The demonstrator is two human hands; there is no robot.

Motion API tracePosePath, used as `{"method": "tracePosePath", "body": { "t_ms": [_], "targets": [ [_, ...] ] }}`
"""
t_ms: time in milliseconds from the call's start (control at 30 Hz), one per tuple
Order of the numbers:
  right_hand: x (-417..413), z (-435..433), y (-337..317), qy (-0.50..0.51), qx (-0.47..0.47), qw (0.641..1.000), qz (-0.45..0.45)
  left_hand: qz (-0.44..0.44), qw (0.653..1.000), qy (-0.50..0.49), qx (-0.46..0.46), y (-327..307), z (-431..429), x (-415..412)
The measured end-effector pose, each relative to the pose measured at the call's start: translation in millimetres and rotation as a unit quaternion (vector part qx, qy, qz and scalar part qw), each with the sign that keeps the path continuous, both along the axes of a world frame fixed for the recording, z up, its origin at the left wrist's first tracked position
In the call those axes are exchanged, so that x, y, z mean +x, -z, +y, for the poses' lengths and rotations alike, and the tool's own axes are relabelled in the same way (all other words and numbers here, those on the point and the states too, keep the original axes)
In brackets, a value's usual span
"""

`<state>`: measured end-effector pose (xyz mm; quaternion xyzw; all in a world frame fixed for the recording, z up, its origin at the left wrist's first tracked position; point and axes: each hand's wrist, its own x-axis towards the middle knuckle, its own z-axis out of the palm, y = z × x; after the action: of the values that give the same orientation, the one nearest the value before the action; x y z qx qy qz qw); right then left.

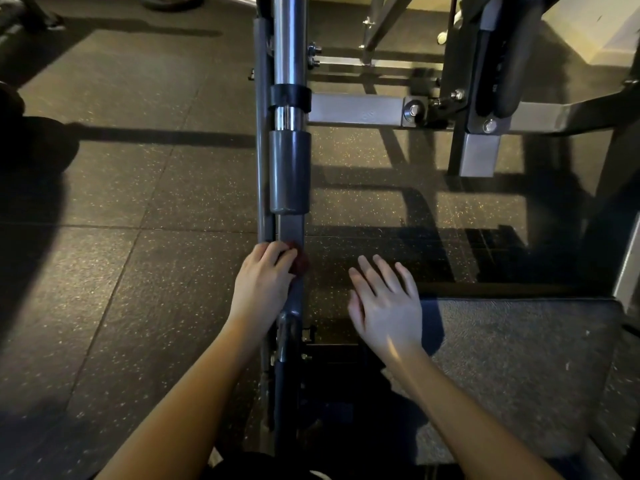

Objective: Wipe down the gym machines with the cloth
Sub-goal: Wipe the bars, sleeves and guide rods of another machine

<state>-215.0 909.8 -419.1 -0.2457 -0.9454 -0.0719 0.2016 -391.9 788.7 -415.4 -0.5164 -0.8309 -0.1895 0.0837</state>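
**A:** Entry 1, handling. What is to be expected of the cloth [300, 263]?

**B:** Only a small dark red bunch is seen. It is judged light, soft and limp, and it will be shaped by whatever presses on it. No breakage is to be feared. It is best taken bunched in the palm, so that fabric is kept between fingers and metal

**A:** And the surface to be wiped?

**B:** The machine arm [291, 230] is a painted grey bar, judged rigid, heavy and smooth. It runs from near to far through the middle of the scene. Farther along it a grey sleeve [289, 171] and a chrome tube [287, 36] are noted. The cloth is expected to slide easily on the paint, so steady pressure is called for

**A:** State of each hand?

**B:** The left hand [265, 282] is curled over the bar from its left side, with the cloth pinched against the metal under the fingertips. How much fabric lies beneath the palm cannot be told. The right hand [386, 306] is held flat with fingers straight and slightly spread, and nothing is held. It is seen right of the bar, over the speckled floor [138, 202], beside the far left corner of a dark pad [519, 358]. Contact with either cannot be confirmed

**A:** Position of the cloth?

**B:** It is recorded on the right face of the bar, on the near side of the grey sleeve, touching the bar and the left fingertips
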Motion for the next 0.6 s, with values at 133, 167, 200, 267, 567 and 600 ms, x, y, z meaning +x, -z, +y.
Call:
{"method": "tracePosePath", "body": {
  "t_ms": [133,167,200,267,567,600],
  "targets": [
    [0,1,-1,0.003,-0.006,1.0,0.004,0.012,0.999,0.04,-0.028,7,-9,5],
    [0,1,-1,0.002,-0.008,1.0,0.006,0.004,0.997,0.05,-0.051,9,-14,8],
    [0,1,-1,0.001,-0.012,1.0,0.006,-0.007,0.995,0.056,-0.084,9,-17,12],
    [0,1,-3,0.007,-0.026,1.0,-0.001,-0.059,0.987,0.053,-0.142,8,-21,16],
    [-16,-62,-44,-0.018,-0.249,0.966,0.063,-0.227,0.962,-0.085,-0.125,-62,-55,-2],
    [-22,-74,-54,-0.027,-0.279,0.957,0.073,-0.224,0.962,-0.096,-0.123,-74,-64,-1]
  ]
}}
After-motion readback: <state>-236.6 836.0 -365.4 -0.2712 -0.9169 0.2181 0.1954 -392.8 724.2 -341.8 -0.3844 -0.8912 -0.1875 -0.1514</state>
